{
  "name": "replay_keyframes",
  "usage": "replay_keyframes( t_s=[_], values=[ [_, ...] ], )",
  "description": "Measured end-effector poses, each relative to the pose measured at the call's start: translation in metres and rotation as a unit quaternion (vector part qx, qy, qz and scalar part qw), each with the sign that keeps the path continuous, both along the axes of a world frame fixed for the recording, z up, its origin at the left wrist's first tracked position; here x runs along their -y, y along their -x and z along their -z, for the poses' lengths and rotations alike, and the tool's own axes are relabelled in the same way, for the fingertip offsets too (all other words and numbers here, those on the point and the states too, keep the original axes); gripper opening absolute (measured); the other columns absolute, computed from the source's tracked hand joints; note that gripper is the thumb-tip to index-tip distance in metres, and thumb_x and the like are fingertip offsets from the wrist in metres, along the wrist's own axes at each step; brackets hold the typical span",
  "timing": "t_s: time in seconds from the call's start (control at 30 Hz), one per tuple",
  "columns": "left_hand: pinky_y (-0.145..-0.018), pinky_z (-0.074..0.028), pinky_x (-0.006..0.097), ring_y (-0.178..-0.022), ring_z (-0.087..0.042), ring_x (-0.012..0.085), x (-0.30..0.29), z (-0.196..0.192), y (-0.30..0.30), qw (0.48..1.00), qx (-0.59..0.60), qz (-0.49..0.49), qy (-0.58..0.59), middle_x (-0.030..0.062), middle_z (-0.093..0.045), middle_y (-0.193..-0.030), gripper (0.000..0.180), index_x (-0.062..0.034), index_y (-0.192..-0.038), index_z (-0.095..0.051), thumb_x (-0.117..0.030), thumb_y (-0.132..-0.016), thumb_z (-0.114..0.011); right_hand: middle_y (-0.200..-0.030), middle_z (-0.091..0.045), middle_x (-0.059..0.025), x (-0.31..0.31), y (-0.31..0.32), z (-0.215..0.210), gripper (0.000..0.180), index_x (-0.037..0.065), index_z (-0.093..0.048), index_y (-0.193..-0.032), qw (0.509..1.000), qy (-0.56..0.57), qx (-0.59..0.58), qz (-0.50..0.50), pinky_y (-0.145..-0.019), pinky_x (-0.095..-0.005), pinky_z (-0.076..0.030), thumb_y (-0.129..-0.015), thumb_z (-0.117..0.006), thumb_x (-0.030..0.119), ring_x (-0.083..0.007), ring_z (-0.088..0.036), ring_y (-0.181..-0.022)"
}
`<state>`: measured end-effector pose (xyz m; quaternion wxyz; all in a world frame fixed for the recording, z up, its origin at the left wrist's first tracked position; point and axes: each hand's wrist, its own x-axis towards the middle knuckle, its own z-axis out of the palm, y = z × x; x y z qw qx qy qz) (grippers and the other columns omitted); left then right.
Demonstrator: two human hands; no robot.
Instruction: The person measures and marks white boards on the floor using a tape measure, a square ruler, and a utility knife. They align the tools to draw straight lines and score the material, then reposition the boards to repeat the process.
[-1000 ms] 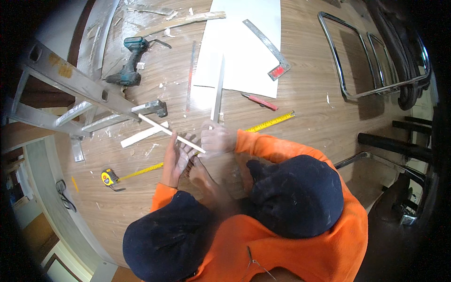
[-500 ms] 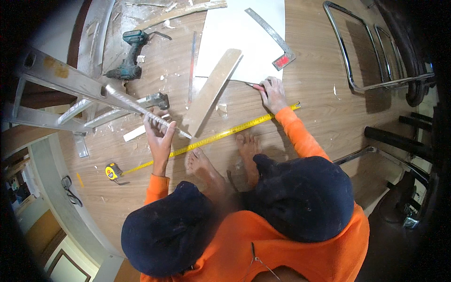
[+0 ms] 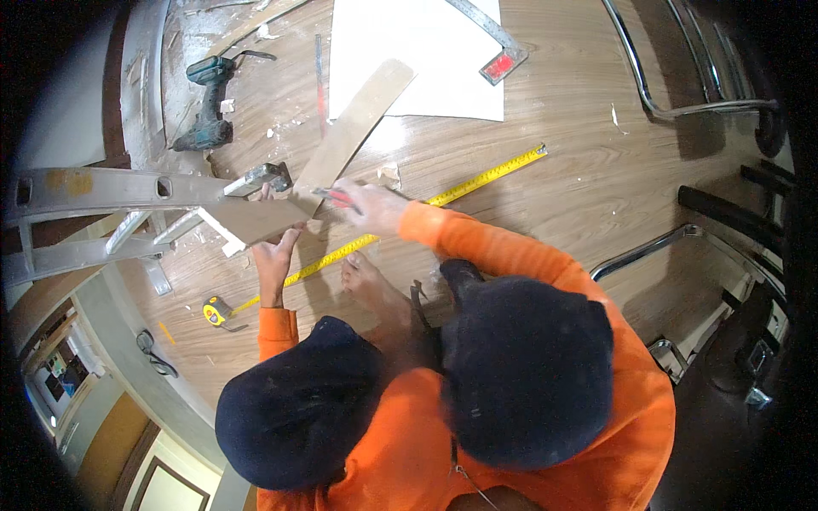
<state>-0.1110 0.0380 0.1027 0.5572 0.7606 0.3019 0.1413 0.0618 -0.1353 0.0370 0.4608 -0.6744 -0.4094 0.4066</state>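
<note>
My left hand [image 3: 274, 260] is closed on a brown-faced board strip [image 3: 251, 220] with a white edge, holding it tilted above the floor beside the ladder. My right hand [image 3: 379, 207] grips a slim red-handled tool [image 3: 341, 198], its grey end pointing at the strip's right end; its exact kind is unclear. Just beyond both hands, a longer brown strip [image 3: 354, 123] lies slantwise, one end over a white sheet [image 3: 417, 60]. A yellow tape measure [image 3: 217, 312] lies with its blade [image 3: 477, 181] drawn out across the floor, passing below my right forearm.
An aluminium ladder [image 3: 102, 189] reaches in from the left. A teal and black cordless drill [image 3: 209, 102] lies upper left. A metal square [image 3: 501, 64] rests on the white sheet's edge. Chrome-framed chair parts [image 3: 648, 106] line the right. White scraps [image 3: 388, 175] litter the wooden floor.
My right hand has moved left with the red-handled tool, from the white sheet to the held strip. My left hand has turned that strip so its brown face shows. The view has shifted.
</note>
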Motion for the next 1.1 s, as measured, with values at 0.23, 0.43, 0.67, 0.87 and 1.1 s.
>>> replay_keyframes(
  t_s=[0.23,0.43,0.67,0.87,1.1],
  values=[
    [-0.117,-0.037,0.04,-0.143,-0.044,0.0278,0.005,-0.004,-0.016,0.999,-0.03,-0.012,0.026,0.0161,-0.044,-0.158,0.084,-0.0012,-0.157,-0.032,0.003,-0.085,-0.075,-0.108,-0.069,-0.0318,-0.042,0.025,0.017,0.055,0.003,-0.044,-0.14,1.0,0.011,0.011,-0.021,-0.086,-0.0575,-0.053,-0.09,-0.065,0.014,-0.0506,-0.066,-0.101],
    [-0.118,-0.034,0.039,-0.144,-0.042,0.0274,0.014,-0.009,-0.016,0.999,-0.037,-0.027,-0.003,0.0155,-0.043,-0.158,0.085,-0.0017,-0.158,-0.031,0.001,-0.086,-0.076,-0.105,-0.069,-0.0307,-0.05,0.027,0.011,0.056,0.005,-0.043,-0.14,0.997,0.053,0.021,-0.042,-0.085,-0.0589,-0.053,-0.089,-0.064,0.013,-0.0514,-0.066,-0.099],
    [-0.113,-0.039,0.036,-0.137,-0.046,0.0233,0.02,0.001,-0.018,0.999,-0.01,-0.036,-0.031,0.0146,-0.044,-0.157,0.075,0.0013,-0.154,-0.038,0.002,-0.088,-0.074,-0.098,-0.069,-0.0296,-0.057,0.038,0.039,0.045,0.007,-0.049,-0.131,0.999,-0.011,0.035,-0.015,-0.08,-0.0598,-0.054,-0.088,-0.06,0.01,-0.0517,-0.067,-0.096],
    [-0.113,-0.037,0.038,-0.136,-0.047,0.0264,0.021,0.025,0.004,0.996,-0.05,-0.015,-0.071,0.017,-0.048,-0.153,0.056,0.0037,-0.142,-0.052,-0.002,-0.091,-0.074,-0.098,-0.07,-0.0265,-0.059,0.014,-0.002,0.04,0.007,-0.054,-0.124,0.991,0.056,0.092,-0.083,-0.08,-0.0572,-0.056,-0.085,-0.063,0.011,-0.0469,-0.069,-0.095],
    [-0.115,-0.038,0.039,-0.143,-0.04,0.0269,0.023,0.029,0.005,0.986,-0.052,0.027,-0.158,0.0179,-0.035,-0.161,0.07,0.0044,-0.156,-0.03,0.006,-0.094,-0.063,-0.095,-0.071,-0.0228,-0.056,0.019,-0.008,0.03,0.003,-0.06,-0.112,0.98,0.065,0.158,-0.104,-0.077,-0.0552,-0.057,-0.084,-0.065,0.013,-0.0447,-0.071,-0.092]
  ],
)
